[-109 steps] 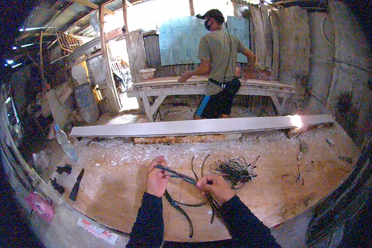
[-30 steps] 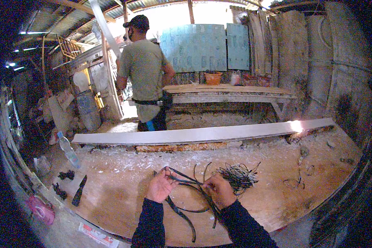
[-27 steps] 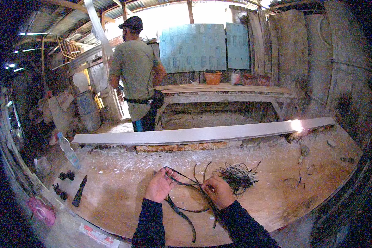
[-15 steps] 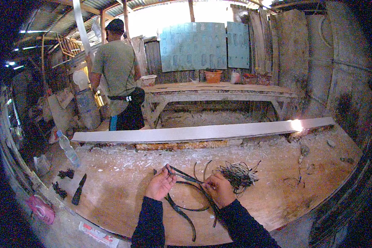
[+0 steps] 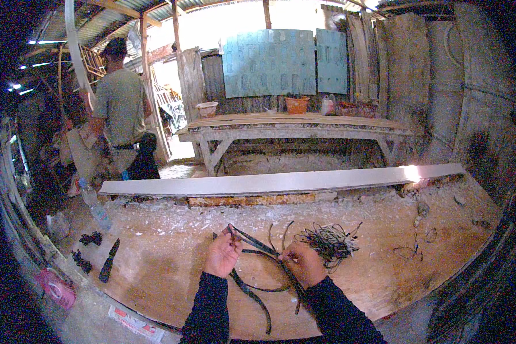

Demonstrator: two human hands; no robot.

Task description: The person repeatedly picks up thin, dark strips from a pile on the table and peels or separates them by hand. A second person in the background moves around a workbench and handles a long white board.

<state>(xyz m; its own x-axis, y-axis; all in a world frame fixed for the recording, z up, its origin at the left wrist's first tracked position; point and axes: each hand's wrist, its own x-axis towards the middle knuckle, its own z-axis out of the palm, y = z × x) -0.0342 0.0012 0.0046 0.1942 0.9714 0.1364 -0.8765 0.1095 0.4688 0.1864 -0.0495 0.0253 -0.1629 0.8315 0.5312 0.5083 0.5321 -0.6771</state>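
Note:
My left hand and my right hand work over the middle of the wooden table. A flat black strip, apparently rubber, stretches between them. My left fingers are closed on its far end, and my right fingers pinch it near the crossing strips. More black strips lie curled on the tabletop beneath and between my hands. Past my right hand lies a tangled heap of thin dark cords. To the left of my left hand rests a dark knife.
A long white board spans the table's far side. A clear plastic bottle and small black bundles are at the left. Beyond stand a bench with an orange pot and a person, back turned.
The person in the background has stepped to the left, uncovering a bright doorway, and the pale pole near them shifted left. My hands and the strip have hardly moved.

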